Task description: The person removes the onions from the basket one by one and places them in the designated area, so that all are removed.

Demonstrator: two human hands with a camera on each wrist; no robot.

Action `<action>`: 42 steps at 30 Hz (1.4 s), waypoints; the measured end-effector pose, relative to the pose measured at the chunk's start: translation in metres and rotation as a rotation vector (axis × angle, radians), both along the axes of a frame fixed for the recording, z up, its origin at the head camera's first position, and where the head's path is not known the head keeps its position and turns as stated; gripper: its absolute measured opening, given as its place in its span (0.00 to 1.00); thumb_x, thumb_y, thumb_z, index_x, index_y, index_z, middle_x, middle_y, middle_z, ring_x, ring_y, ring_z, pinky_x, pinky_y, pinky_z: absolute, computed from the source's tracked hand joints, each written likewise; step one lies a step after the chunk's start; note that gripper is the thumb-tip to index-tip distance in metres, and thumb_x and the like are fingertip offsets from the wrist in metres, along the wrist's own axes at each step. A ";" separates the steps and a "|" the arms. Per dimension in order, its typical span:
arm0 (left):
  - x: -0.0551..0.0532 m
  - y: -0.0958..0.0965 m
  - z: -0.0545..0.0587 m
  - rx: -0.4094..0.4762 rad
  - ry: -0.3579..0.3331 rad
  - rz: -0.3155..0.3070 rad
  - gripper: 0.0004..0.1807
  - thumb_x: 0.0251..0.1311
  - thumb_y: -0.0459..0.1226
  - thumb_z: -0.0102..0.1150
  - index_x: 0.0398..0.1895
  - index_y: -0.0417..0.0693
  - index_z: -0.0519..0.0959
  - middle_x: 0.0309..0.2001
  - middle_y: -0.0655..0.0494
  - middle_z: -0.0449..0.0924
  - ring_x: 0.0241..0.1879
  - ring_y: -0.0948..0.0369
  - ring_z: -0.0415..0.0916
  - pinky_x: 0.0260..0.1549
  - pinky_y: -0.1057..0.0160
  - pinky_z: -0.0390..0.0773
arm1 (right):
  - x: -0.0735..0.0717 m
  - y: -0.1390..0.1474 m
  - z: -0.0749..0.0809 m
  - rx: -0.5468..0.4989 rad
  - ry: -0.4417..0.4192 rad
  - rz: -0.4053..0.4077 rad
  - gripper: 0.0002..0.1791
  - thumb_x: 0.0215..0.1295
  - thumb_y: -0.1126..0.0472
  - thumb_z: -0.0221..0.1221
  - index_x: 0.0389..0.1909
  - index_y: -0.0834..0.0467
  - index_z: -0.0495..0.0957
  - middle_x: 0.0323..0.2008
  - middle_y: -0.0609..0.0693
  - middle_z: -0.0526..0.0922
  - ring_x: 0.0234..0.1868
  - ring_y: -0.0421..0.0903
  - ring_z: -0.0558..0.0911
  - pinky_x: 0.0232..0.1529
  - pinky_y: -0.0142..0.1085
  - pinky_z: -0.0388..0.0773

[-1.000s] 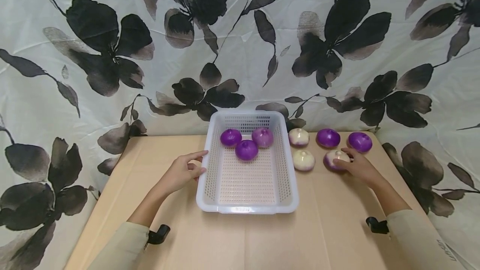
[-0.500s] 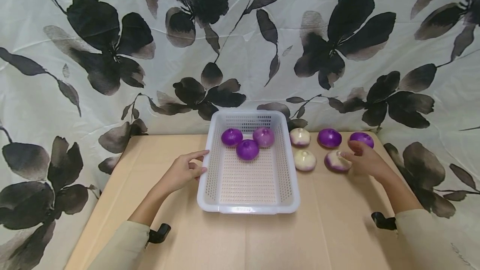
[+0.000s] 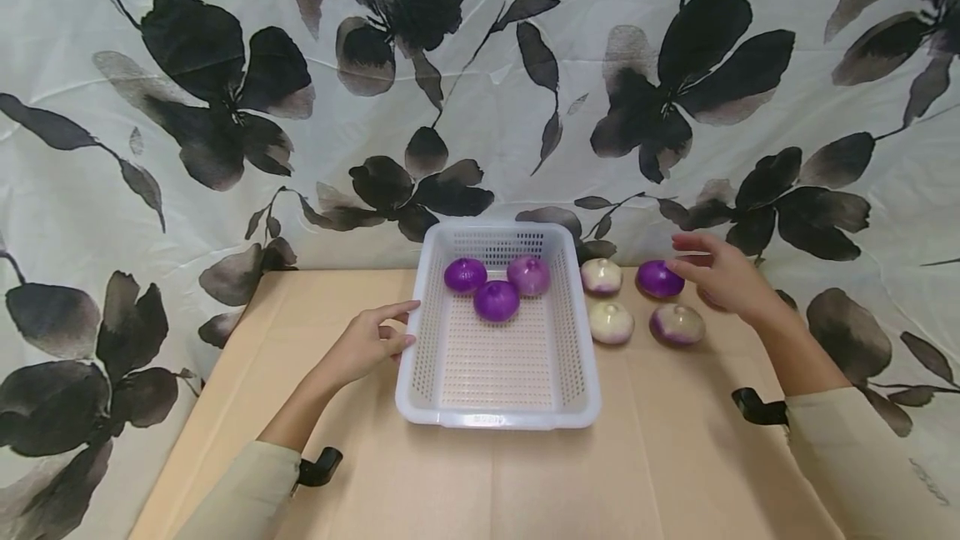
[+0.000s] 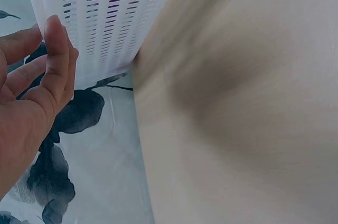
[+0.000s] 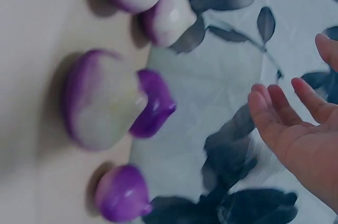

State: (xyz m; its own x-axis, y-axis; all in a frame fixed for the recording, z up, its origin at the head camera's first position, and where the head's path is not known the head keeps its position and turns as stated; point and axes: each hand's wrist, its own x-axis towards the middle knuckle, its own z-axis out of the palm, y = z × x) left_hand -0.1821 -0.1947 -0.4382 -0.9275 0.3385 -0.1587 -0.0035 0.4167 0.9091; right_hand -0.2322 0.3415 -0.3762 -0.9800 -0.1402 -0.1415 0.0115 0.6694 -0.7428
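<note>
Your right hand hovers empty, fingers loose; cup the far purple onion squarely. Left hand, fingers relaxed: steady the basket.

Plastic basket: we see it white, perforated, upright.
Purple onions: three inside, two outside.
White-and-purple onions: three, beside it.
</note>
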 end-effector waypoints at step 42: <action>-0.001 -0.001 0.005 0.027 -0.013 -0.012 0.33 0.67 0.25 0.61 0.75 0.34 0.66 0.59 0.32 0.74 0.30 0.57 0.83 0.34 0.51 0.88 | -0.082 -0.226 -0.029 0.015 -0.160 0.514 0.33 0.71 0.58 0.62 0.72 0.68 0.67 0.70 0.65 0.72 0.73 0.62 0.71 0.76 0.52 0.65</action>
State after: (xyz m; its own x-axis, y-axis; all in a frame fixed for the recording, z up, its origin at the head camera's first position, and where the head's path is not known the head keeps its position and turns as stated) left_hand -0.1829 -0.1953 -0.4330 -0.9214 0.3536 -0.1610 -0.0104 0.3918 0.9200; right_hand -0.3142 0.1159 -0.4054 -0.7514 -0.5930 -0.2893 -0.2080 0.6290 -0.7490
